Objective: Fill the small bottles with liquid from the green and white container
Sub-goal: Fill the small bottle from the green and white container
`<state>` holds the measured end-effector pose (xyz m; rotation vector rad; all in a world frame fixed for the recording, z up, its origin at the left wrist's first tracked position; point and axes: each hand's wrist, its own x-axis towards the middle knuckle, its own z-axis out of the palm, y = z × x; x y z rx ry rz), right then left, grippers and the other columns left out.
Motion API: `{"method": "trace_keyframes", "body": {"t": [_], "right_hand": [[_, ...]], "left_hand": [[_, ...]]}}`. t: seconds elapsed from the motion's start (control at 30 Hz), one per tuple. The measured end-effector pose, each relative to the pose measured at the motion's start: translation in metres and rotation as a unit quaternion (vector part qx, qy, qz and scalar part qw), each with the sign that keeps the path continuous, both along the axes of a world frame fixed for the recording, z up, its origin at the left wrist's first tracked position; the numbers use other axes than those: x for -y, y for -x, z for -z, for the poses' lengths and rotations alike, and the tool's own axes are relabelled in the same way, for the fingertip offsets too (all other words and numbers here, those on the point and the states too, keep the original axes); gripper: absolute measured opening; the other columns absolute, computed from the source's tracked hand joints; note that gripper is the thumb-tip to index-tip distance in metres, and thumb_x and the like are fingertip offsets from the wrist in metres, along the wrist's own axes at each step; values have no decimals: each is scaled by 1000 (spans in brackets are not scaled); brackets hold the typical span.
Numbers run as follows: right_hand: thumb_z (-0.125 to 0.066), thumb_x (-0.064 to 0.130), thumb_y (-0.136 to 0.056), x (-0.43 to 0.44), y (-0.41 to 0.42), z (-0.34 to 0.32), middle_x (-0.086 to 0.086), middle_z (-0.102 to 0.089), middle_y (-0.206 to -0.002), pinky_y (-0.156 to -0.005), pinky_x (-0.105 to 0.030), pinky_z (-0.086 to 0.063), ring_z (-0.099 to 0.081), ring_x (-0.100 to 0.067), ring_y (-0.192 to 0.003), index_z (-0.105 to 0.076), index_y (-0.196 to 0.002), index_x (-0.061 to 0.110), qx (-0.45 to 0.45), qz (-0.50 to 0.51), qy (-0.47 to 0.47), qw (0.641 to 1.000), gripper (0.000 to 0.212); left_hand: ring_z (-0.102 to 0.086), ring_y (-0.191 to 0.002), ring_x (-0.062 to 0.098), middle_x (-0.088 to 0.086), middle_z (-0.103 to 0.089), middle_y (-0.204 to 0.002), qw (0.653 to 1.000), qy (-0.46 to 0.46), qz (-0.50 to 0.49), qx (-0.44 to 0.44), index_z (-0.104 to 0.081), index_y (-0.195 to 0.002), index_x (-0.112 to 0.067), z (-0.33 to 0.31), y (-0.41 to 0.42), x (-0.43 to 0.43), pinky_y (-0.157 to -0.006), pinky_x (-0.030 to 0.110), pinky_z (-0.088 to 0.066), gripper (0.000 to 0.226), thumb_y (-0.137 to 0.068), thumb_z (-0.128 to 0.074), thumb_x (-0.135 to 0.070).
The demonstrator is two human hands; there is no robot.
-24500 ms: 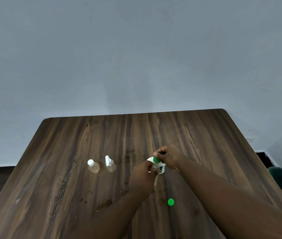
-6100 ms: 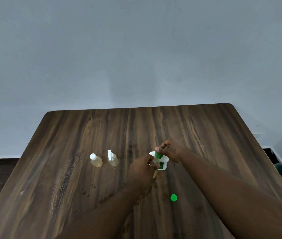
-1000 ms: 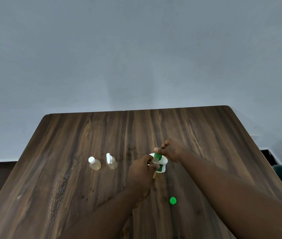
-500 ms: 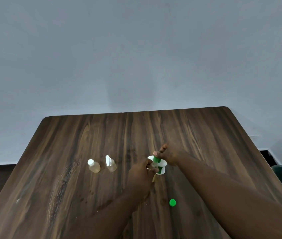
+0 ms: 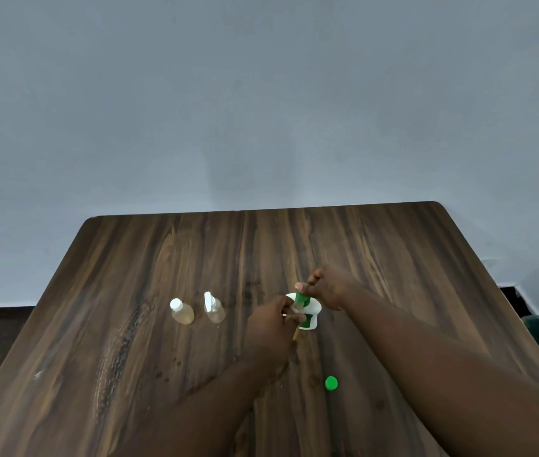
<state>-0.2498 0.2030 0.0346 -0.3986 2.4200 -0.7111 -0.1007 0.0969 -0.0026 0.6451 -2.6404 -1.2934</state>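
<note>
Green-and-white container (image 5: 310, 316), green cap (image 5: 331, 383), dark streaked-brown table (image 5: 129, 324).

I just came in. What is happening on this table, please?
A person works with both hands over a wooden table. The right hand pinches the green top of the green and white container. The left hand grips what seems to be a small bottle, mostly hidden, against it. To the left stand a round-capped bottle and a tall-topped bottle, both holding yellowish liquid. A loose green cap lies nearer the person.
</note>
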Motion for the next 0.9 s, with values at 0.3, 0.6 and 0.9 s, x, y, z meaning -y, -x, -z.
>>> {"method": "trace_keyframes", "body": {"t": [0.3,0.6,0.9], "right_hand": [[-74,52,-80,1,0,0,1,-57,-61,-54,-24,-37,-47,-12,-55,-69,-74,12,5,2,3,1000,42],[-73,48,-83,1,2,-3,-2,-57,-66,-54,-25,-36,-47,-12,-58,-72,-83,9,14,-9,6,1000,40],[-72,50,-83,1,3,-3,-2,-58,-68,-56,-25,-37,-49,-13,-61,-72,-83,7,3,-19,3,1000,42]], "left_hand": [[-60,-74,-10,-20,-67,-77,1000,-2,-7,-6,-61,-82,-40,-4,-1,-2,-58,11,-35,9,-88,-67,-36],[-62,-78,-4,-19,-70,-85,1000,0,-6,3,-67,-93,-35,-2,0,-1,-66,22,-47,7,-86,-66,-38],[-60,-77,-13,-23,-65,-78,1000,-1,4,3,-61,-86,-43,-4,0,-3,-60,9,-38,12,-86,-70,-34]]}}
